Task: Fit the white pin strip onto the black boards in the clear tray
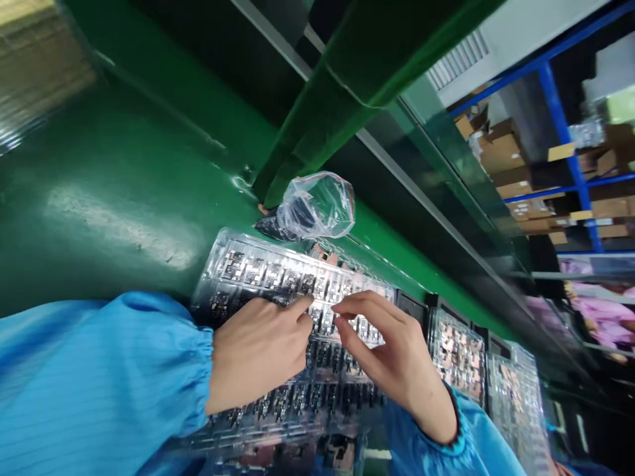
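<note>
While the left hand (258,350) lies across a clear blister tray of small circuit modules (258,264), its fingers extended and its forefinger (300,306) touching the tray, apparently to steady it, the right hand (397,357) curls just beside it, thumb and forefinger nearly closed at the tray's surface; whether they grip a module I cannot tell. Beyond the fingertips lies a clear plastic bag (315,206), and past the right fingers sit further filled trays (459,354).
</note>
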The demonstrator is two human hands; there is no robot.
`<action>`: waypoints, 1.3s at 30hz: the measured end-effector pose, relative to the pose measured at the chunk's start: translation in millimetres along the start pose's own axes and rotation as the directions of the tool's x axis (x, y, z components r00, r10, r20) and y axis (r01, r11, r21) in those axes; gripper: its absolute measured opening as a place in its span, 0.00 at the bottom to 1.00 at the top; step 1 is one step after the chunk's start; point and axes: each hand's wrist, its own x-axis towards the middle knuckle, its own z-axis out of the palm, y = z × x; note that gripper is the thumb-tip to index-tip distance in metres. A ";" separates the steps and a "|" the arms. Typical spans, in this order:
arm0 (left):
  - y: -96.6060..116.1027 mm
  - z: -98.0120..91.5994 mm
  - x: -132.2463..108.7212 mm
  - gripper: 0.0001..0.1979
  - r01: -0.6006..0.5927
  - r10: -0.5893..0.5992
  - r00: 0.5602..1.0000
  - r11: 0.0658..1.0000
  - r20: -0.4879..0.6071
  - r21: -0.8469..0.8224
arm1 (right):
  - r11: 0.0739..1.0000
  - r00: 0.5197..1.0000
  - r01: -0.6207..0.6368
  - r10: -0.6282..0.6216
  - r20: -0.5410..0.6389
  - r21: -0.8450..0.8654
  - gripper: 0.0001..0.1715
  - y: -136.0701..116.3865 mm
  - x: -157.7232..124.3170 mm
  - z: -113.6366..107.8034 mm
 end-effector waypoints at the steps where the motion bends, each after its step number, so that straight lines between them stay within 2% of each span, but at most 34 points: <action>1: 0.3 -1.8 -1.2 0.12 -0.004 0.004 1.000 0.998 -0.006 -0.057 | 1.000 1.000 0.009 -0.008 -0.008 0.030 0.09 -3.4 -4.9 -1.5; 6: 3.9 -10.6 -3.8 0.12 0.013 -0.010 1.000 0.926 0.011 -0.377 | 0.983 0.997 0.081 -0.079 -0.018 0.162 0.09 -12.6 -19.0 -5.5; 9: 7.0 -12.2 -4.6 0.12 0.040 -0.045 0.999 0.885 0.000 -0.464 | 0.978 0.995 0.102 -0.102 -0.008 0.182 0.10 -14.3 -21.7 -6.2; 15: 10.9 -13.6 -7.3 0.13 0.094 -0.099 0.995 0.884 0.012 -0.459 | 0.983 0.994 0.110 -0.112 0.007 0.145 0.08 -17.7 -22.6 -5.2; 19: 11.7 -11.2 -9.2 0.12 0.088 -0.101 0.995 0.888 -0.003 -0.451 | 0.988 0.994 0.104 -0.105 0.002 0.117 0.06 -18.7 -21.5 -2.7; 25: 11.8 -0.7 -11.7 0.10 0.043 -0.068 0.996 0.923 -0.051 -0.383 | 0.994 0.993 0.076 -0.082 0.083 0.082 0.06 -18.1 -15.8 -0.6; 32: 9.8 -1.1 -12.5 0.09 0.062 -0.077 0.997 0.925 -0.025 -0.375 | 0.995 0.987 0.072 -0.082 0.136 0.076 0.08 -14.5 -13.6 0.7; 35: 11.0 -0.1 -11.5 0.09 0.086 -0.091 0.996 0.921 0.004 -0.380 | 0.995 0.988 0.097 -0.098 0.122 0.010 0.09 -14.2 -14.4 5.2; 39: 15.7 -3.0 -11.5 0.09 0.134 -0.140 0.990 0.901 0.016 -0.413 | 0.971 0.982 0.177 -0.163 0.101 -0.161 0.09 -17.6 -13.2 8.3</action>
